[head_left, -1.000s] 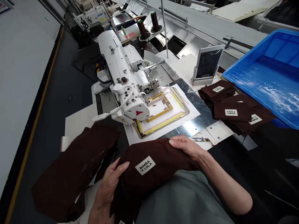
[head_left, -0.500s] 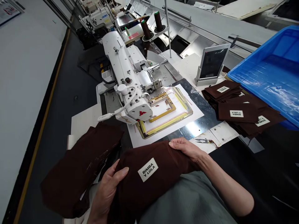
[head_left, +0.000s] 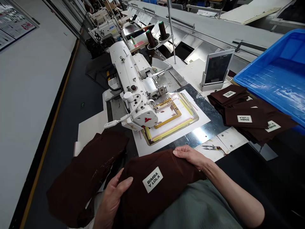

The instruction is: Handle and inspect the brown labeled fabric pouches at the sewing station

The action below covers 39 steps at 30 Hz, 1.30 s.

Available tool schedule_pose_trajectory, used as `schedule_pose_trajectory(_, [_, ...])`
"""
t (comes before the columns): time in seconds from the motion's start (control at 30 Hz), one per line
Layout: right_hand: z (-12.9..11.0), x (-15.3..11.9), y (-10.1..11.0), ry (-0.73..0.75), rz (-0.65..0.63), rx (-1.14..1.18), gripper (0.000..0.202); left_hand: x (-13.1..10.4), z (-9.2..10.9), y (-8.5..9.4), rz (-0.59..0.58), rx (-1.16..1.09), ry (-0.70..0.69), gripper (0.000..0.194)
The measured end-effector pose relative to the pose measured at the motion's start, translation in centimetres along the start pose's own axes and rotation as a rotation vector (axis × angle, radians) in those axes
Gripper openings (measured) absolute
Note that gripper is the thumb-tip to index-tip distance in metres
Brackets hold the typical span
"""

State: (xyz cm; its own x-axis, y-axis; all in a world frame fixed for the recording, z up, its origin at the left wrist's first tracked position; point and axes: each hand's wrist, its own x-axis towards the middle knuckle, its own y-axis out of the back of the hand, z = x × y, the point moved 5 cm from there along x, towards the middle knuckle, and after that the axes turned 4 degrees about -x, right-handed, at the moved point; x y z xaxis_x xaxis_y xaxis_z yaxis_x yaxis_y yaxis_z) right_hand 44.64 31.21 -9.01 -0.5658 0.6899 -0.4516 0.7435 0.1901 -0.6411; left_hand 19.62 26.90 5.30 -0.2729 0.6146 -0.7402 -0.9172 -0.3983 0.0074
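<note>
A dark brown cloth piece (head_left: pixel 166 187) with a white label reading "BIMBA Y LOLA" (head_left: pixel 152 179) lies stretched between both hands, low in the view over the person's lap. My left hand (head_left: pixel 114 194) grips its left side, thumb on top and fingers partly hidden behind the cloth. My right hand (head_left: pixel 190 156) pinches its upper right edge. Beyond the cloth stands a white sewing machine (head_left: pixel 135 92), with a yellow-edged frame (head_left: pixel 175 122) on white paper beside its head. More brown cloth (head_left: pixel 83 175) is heaped at the left.
Labelled brown pieces (head_left: pixel 247 117) are stacked at the right beside a blue bin (head_left: pixel 276 73). A tablet-like screen (head_left: pixel 217 68) stands behind the metal plate. Small thread snips (head_left: pixel 211 147) lie near the table's front edge. Thread cones (head_left: pixel 150 38) stand behind the machine.
The whole view has shifted slightly, with the machine and table appearing a little lower and further right. Both hands keep their hold on the brown cloth, which looks almost unchanged.
</note>
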Motion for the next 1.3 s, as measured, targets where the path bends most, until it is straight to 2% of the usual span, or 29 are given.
schedule_pose_trajectory(0.13, [0.2,0.0,0.2,0.004,-0.005,-0.037,0.042,0.1,0.0,0.5,0.02,0.026,-0.006,0.083])
schedule_pose_trajectory(0.23, [-0.3,-0.2,0.1,0.014,-0.026,-0.074,0.04,-0.2,0.4,0.8,-0.008,0.049,-0.036,0.074])
schedule_pose_trajectory(0.37, [-3.3,-0.4,-0.7,0.07,-0.087,-0.165,0.038,-1.0,1.6,0.9,-0.087,0.07,-0.105,0.054])
schedule_pose_trajectory(0.47, [-6.7,-0.2,-2.0,0.156,-0.135,-0.261,0.035,-1.6,2.6,1.1,-0.085,0.055,-0.16,0.051])
schedule_pose_trajectory(0.57, [-9.4,0.5,-3.5,0.231,-0.173,-0.338,0.037,-2.0,3.6,1.6,-0.035,-0.001,-0.2,0.063])
schedule_pose_trajectory(0.67, [-10.9,1.5,-4.9,0.273,-0.209,-0.392,0.041,-2.4,4.2,2.7,0.081,-0.049,-0.199,0.078])
schedule_pose_trajectory(0.8, [-11.6,3.3,-6.5,0.308,-0.26,-0.44,0.042,-2.9,4.3,4.1,0.18,-0.126,-0.183,0.085])
schedule_pose_trajectory(0.97, [-11.6,4.9,-7.8,0.325,-0.315,-0.491,0.041,-3.7,4.1,5.3,0.222,-0.148,-0.286,0.078])
schedule_pose_trajectory(1.03, [-11.7,5.3,-8.5,0.34,-0.34,-0.518,0.04,-3.6,3.9,5.1,0.138,-0.182,-0.33,0.066])
schedule_pose_trajectory(1.1, [-11.8,5.5,-9.4,0.361,-0.367,-0.555,0.038,-3.2,3.7,4.1,-0.024,-0.208,-0.363,0.062])
schedule_pose_trajectory(1.17, [-12.0,5.7,-10.7,0.385,-0.4,-0.602,0.034,-2.6,3.5,2.4,-0.218,-0.172,-0.354,0.069])
schedule_pose_trajectory(1.23, [-12.2,5.9,-12.1,0.412,-0.431,-0.654,0.029,-1.8,2.9,0.5,-0.385,-0.046,-0.289,0.078])
schedule_pose_trajectory(1.3, [-12.3,6.1,-13.4,0.433,-0.455,-0.704,0.026,-1.0,2.0,-0.8,-0.452,0.08,-0.246,0.085])
